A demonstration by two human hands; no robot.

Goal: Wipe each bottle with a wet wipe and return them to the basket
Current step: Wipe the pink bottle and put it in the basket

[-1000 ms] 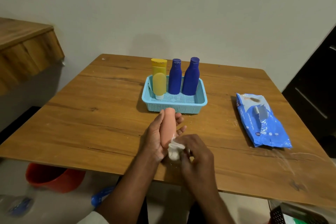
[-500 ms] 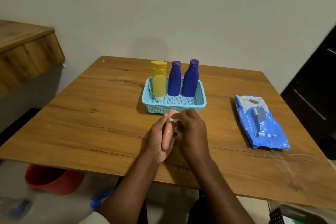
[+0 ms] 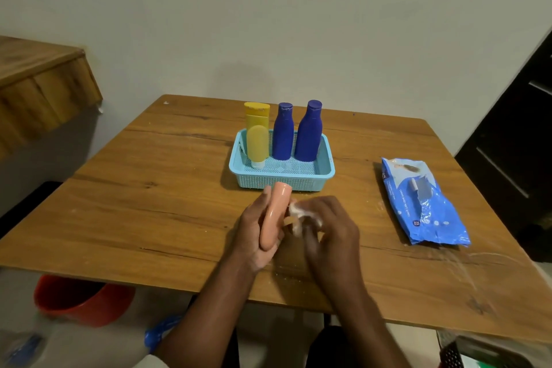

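Note:
My left hand [image 3: 254, 233] grips a peach-coloured bottle [image 3: 274, 215], held lengthwise just in front of the light blue basket [image 3: 280, 179]. My right hand [image 3: 331, 233] pinches a crumpled white wet wipe [image 3: 298, 212] against the bottle's right side. Inside the basket stand a yellow tube [image 3: 257, 137] on its cap at the left and two dark blue bottles [image 3: 283, 131] [image 3: 309, 131] beside it. The basket's front half holds nothing.
A blue pack of wet wipes [image 3: 421, 200] lies on the wooden table [image 3: 149, 203] to the right. An orange bucket [image 3: 80, 299] stands on the floor under the table's left front edge. A dark cabinet [image 3: 513, 158] is at the far right.
My right hand slid the wipe from the bottle's near end up to its far end, then drew back toward the middle. The bottle has turned more edge-on in my left hand.

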